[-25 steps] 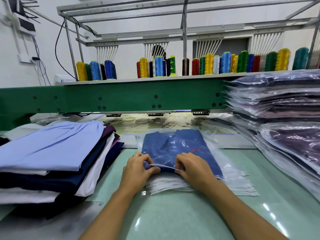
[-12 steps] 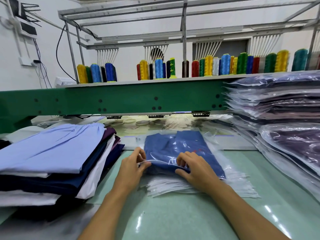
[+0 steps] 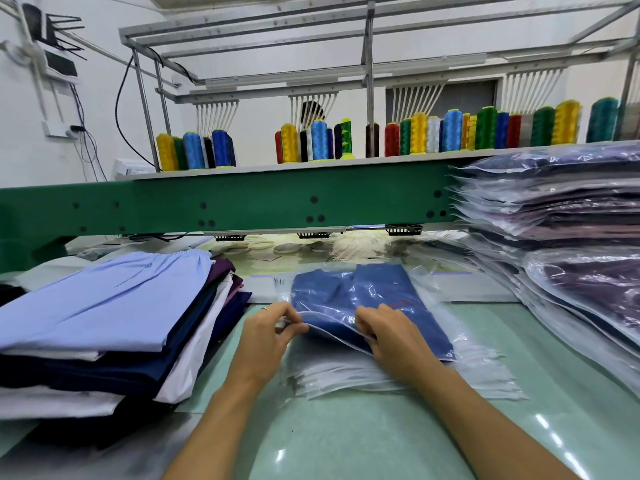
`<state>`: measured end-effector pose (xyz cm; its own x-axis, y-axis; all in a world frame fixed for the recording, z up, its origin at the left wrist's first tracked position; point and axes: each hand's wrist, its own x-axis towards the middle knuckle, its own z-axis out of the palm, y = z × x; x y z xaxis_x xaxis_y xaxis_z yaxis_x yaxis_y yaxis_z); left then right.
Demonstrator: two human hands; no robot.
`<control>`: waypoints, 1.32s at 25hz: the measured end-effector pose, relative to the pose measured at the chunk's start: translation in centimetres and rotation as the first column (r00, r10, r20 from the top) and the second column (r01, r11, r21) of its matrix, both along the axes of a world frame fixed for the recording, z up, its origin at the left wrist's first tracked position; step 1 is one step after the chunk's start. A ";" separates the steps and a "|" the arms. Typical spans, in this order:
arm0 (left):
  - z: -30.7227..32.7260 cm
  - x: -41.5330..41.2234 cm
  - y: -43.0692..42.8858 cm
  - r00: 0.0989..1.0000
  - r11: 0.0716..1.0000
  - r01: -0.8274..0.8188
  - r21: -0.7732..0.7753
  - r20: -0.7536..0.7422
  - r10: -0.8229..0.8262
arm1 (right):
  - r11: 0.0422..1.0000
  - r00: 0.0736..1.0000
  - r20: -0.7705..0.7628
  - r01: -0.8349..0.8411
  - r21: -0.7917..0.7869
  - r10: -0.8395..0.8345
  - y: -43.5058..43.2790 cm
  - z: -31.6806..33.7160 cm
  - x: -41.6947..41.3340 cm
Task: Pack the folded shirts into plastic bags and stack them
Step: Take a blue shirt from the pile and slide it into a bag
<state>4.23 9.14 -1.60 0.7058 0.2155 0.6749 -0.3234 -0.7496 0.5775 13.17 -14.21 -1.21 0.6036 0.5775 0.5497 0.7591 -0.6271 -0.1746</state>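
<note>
Left hand (image 3: 268, 336) pinched the plastic bag's (image 3: 408, 289) open edge while the right hand (image 3: 389, 336) gripped that same edge. Blue shirt (image 3: 346, 299) lay inside.

Glossy clear plastic bag (image 3: 349, 299); matt cloth shirt (image 3: 388, 278); glossy tabletop (image 3: 381, 438).
</note>
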 end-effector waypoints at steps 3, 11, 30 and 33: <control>0.3 -0.2 -0.6 0.995 0.994 0.041 -0.104 0.097 -0.031 | 0.991 0.984 -0.113 -0.137 0.004 0.136 0.3 0.1 -0.5; 0.5 0.0 -1.3 0.983 0.899 0.121 -0.420 0.177 -0.050 | 0.969 0.977 0.145 -0.178 0.168 0.154 6.0 3.1 -2.6; 0.4 0.6 -1.3 0.951 0.733 0.261 -0.629 0.300 -0.081 | 0.989 0.872 0.489 -0.058 0.136 -0.016 7.7 3.5 -2.9; 0.5 0.6 -1.7 0.956 0.736 0.206 -0.645 0.293 -0.011 | 0.995 0.894 0.447 -0.035 0.096 -0.012 5.6 3.0 -2.3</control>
